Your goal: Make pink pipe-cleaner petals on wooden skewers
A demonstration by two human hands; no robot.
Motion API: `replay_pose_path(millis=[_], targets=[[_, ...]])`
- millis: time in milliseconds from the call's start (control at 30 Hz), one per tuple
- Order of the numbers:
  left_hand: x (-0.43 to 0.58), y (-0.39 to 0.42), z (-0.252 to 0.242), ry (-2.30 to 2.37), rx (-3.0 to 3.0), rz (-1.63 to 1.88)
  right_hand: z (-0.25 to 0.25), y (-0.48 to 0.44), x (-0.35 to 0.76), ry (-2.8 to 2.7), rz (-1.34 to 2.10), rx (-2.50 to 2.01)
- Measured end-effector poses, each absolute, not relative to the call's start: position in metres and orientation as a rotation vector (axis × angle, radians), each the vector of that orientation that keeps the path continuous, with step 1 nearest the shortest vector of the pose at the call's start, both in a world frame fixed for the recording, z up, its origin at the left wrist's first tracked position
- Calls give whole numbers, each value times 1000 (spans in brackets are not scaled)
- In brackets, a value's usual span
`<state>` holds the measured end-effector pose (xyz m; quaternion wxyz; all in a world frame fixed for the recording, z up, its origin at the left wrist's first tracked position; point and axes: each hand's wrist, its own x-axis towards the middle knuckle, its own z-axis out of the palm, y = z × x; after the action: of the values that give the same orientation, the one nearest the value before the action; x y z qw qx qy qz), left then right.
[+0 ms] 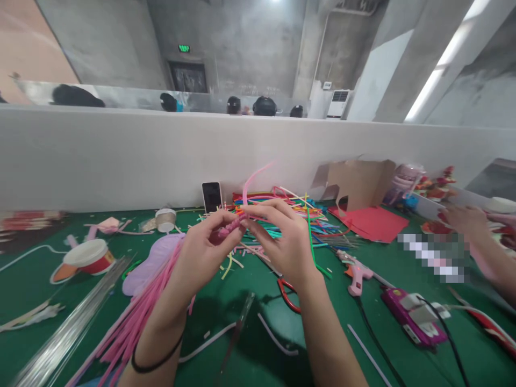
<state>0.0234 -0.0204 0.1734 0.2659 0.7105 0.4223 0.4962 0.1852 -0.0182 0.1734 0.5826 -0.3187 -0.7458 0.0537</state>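
My left hand (205, 248) and my right hand (282, 239) meet above the green table (226, 344), both pinched on a pink pipe cleaner (246, 189). Its lower part is coiled between my fingertips, and its free end arcs up and to the right. A bundle of pink pipe cleaners (141, 317) lies under my left forearm. A heap of mixed-colour pipe cleaners (282, 207) lies just behind my hands.
Red-handled scissors (288, 295), a pink glue gun (357, 271) and a purple power strip (415, 317) lie to the right. A paper cup (86, 258), tape roll (166, 219) and phone (212, 196) are at left and back. Another person's hand (463, 220) reaches in at right.
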Motion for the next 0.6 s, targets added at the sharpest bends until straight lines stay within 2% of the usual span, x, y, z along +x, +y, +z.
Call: replay_pose_path(millis=[200, 600], targets=[[26, -15, 169, 1104, 1896, 1365, 174, -12, 195, -1773, 99, -750], [26, -20, 170, 1038, 1802, 1441, 180, -19, 196, -1802, 268, -746]])
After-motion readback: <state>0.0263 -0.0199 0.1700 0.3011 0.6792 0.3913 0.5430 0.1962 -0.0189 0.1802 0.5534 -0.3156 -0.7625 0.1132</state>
